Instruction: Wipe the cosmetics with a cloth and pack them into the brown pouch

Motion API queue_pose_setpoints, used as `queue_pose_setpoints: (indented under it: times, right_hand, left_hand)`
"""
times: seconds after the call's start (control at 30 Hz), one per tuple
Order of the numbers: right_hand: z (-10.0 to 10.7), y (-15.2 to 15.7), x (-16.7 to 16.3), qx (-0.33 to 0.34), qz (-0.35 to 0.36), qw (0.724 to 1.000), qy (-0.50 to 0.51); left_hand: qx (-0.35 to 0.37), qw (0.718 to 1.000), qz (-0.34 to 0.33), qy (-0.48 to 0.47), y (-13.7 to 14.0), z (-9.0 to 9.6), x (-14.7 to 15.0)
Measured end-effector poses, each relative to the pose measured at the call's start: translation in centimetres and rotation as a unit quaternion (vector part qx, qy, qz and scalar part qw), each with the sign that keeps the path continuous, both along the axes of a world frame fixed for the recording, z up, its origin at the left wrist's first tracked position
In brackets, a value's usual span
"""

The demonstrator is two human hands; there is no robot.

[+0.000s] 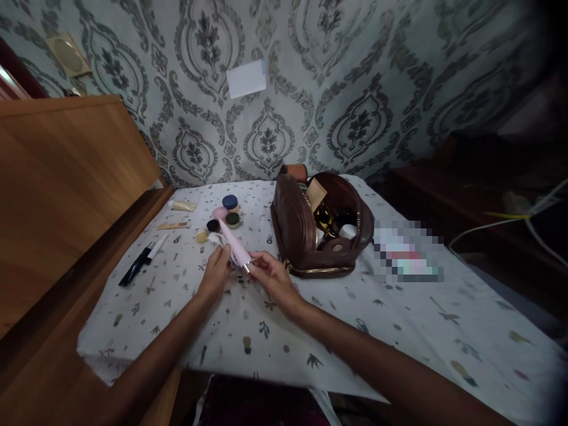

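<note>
Between my hands, the pink tube (235,245): left hand (216,273) pinches its body, right hand (269,273) grips its silver end. Step, I judge: uncapping; next needs a steady twist. Open brown pouch (306,236) lies just right.

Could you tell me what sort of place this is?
Probably a bedroom at home: damask wallpaper, a printed sheet spread like bedding, and an open brown toiletry bag beside small cosmetic jars.

Both arms reach forward from the bottom edge, bare to the wrists, and come close together in the middle. The left hand (216,267) has its fingers curled inward, and the right hand (271,273) pinches with thumb and fingertips, almost touching the left.
</note>
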State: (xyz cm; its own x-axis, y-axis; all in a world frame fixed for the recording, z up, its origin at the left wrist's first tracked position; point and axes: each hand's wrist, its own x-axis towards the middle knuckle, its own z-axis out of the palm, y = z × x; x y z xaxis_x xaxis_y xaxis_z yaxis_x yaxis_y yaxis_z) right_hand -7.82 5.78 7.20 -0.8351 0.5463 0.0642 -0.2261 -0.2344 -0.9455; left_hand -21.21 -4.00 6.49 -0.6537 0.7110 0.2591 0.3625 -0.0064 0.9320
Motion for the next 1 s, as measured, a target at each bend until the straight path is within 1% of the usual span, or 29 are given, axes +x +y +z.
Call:
queue_pose_setpoints:
  times: [0.03,0.1,0.17,0.27,0.33,0.4,0.43,0.5,0.57,0.6,0.7,0.77,0.8,0.87,0.93,1.0]
  right_hand:
    - [0.0,0.0,0.0,0.015,-0.003,1.000,0.010]
    - [-0.1,0.1,0.1,0.043,-0.018,0.999,0.027]
    - [-0.2,0.1,0.1,0.089,-0.046,0.994,0.035]
    - [-0.1,-0.1,0.3,0.167,-0.079,0.982,0.036]
    - [0.2,-0.2,0.5,0.206,-0.080,0.975,0.030]
    - [0.8,-0.1,0.9,0.243,-0.073,0.967,0.014]
    - [1.1,0.0,1.0,0.260,-0.068,0.963,0.005]
    - [1.8,0.2,1.3,0.277,-0.059,0.959,-0.006]
    - [2.5,0.5,1.5,0.268,-0.053,0.962,-0.008]
    - [2.8,0.6,1.6,0.254,-0.047,0.966,-0.008]
    - [3.3,0.7,1.4,0.174,-0.021,0.984,0.002]
    - [3.6,0.6,1.3,0.124,-0.013,0.992,0.016]
    - [3.8,0.5,1.3,0.109,-0.017,0.994,0.024]
    - [4.1,0.2,1.4,0.104,-0.029,0.993,0.037]
    - [4.5,-0.1,1.7,0.109,-0.036,0.992,0.047]
    - [4.8,-0.2,2.1,0.125,-0.043,0.990,0.054]
  left_hand:
    - [0.002,0.998,-0.003,-0.061,0.2,0.1,0.8]
    - [-0.001,0.989,-0.020,-0.148,0.2,0.3,2.4]
    - [0.005,0.977,-0.040,-0.208,0.1,0.8,3.7]
    - [0.038,0.957,-0.061,-0.282,-0.1,1.7,4.7]
    - [0.062,0.946,-0.069,-0.310,-0.2,2.2,4.8]
    - [0.072,0.945,-0.072,-0.311,-0.6,2.5,4.5]
    - [0.068,0.948,-0.072,-0.304,-0.8,2.7,4.3]
    - [0.038,0.958,-0.081,-0.272,-1.6,2.9,3.6]
    - [-0.020,0.972,-0.108,-0.205,-2.6,3.2,2.9]
    - [-0.055,0.978,-0.127,-0.157,-3.1,3.5,2.6]
    - [-0.140,0.977,-0.160,-0.001,-4.3,4.2,2.2]
    - [-0.160,0.974,-0.153,0.046,-4.6,4.5,2.3]
    - [-0.161,0.975,-0.143,0.045,-4.6,4.6,2.5]
    - [-0.152,0.981,-0.123,0.007,-4.4,4.6,3.0]
    - [-0.136,0.983,-0.104,-0.061,-4.1,4.2,3.6]
    - [-0.115,0.978,-0.085,-0.151,-3.9,3.8,4.2]
